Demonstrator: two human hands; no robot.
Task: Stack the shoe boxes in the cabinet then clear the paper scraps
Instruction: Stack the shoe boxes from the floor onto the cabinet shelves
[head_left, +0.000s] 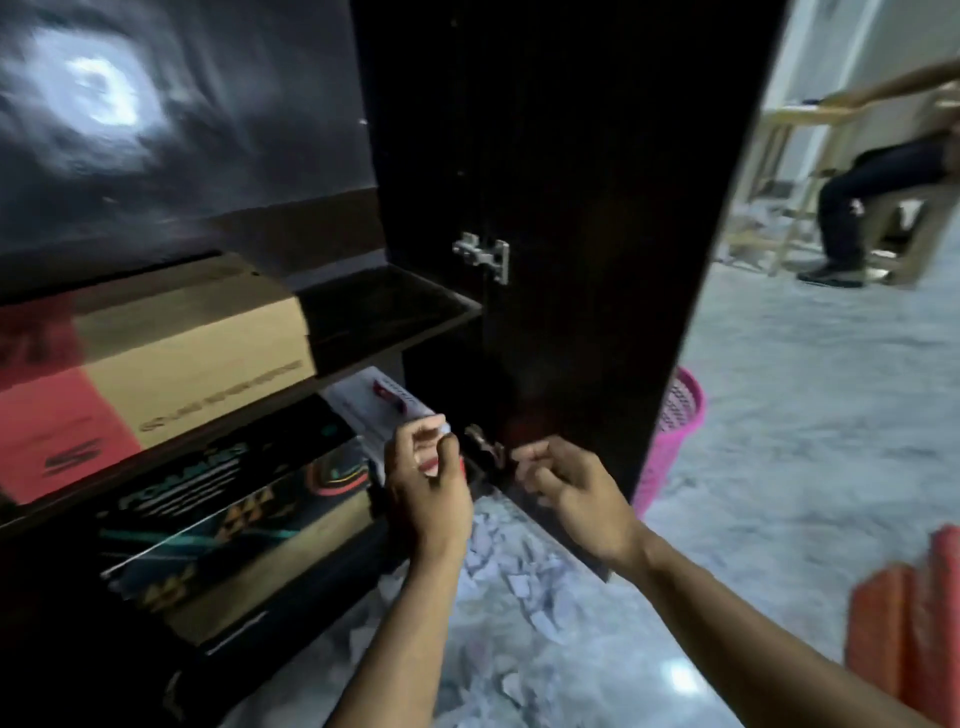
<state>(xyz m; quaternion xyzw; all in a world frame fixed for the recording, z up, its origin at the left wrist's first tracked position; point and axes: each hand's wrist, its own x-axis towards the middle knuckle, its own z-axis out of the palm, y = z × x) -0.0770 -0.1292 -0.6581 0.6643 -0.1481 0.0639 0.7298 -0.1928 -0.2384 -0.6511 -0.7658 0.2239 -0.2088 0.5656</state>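
Mostly blurred print, black box (234, 499) w/ unreadable lettering, left hand (426, 467) gripping white box (384, 410)

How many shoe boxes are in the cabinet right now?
3 visible: a tan and red box on the upper shelf, a black patterned box on the lower shelf, and a white box behind it, at the left hand. More may be hidden.

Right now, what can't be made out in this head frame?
- Left hand: something white and red shows between its fingers; motion blur hides what it is.
- Right hand: fingers loosely curled by the open cabinet door; contact can't be told, dark and blurred.
- Black box on the lower shelf: its print is smeared, unreadable.
- Orange thing: cut by the right edge, unidentifiable.
- Paper scraps: partly behind the forearms.
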